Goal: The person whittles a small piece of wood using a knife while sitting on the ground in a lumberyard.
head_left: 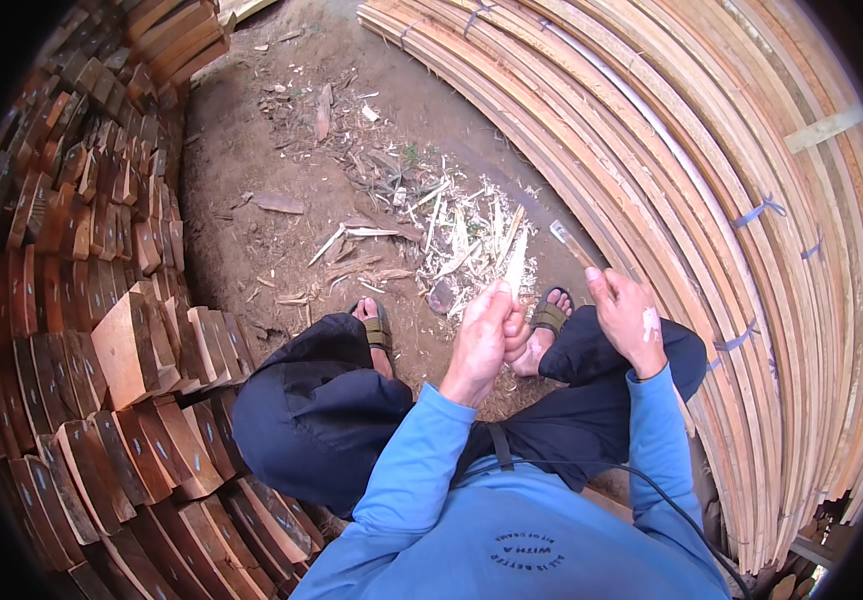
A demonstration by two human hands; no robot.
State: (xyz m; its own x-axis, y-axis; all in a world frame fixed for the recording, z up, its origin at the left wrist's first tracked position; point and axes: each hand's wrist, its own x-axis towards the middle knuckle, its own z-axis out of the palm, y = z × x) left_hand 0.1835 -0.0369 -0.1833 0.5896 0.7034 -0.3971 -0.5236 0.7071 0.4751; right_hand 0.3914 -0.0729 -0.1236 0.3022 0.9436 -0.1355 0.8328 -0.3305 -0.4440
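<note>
**Seated carver holds a pale wood sliver and a blade over a chip-strewn dirt floor**

The wood sliver is thin, pale and pointed, freshly cut in colour, and it stands nearly upright out of the top of the left hand, just above the person's feet. One such piece is in hand; many more loose shavings of the same pale wood lie scattered on the dirt floor right in front of it, too many and too tangled to count.

The left hand is clenched in a fist around the lower end of the sliver, thumb on top. The right hand is closed around a handle, and one flat blade juts from it up and to the left, its tip near the sliver but apart from it. A white mark shows on the back of that hand.

Two feet in two olive-strapped sandals rest on the floor, the knees in dark trousers spread wide. Stacked reddish wood blocks fill the person's left side; long, bundled pale slats curve along the right.
</note>
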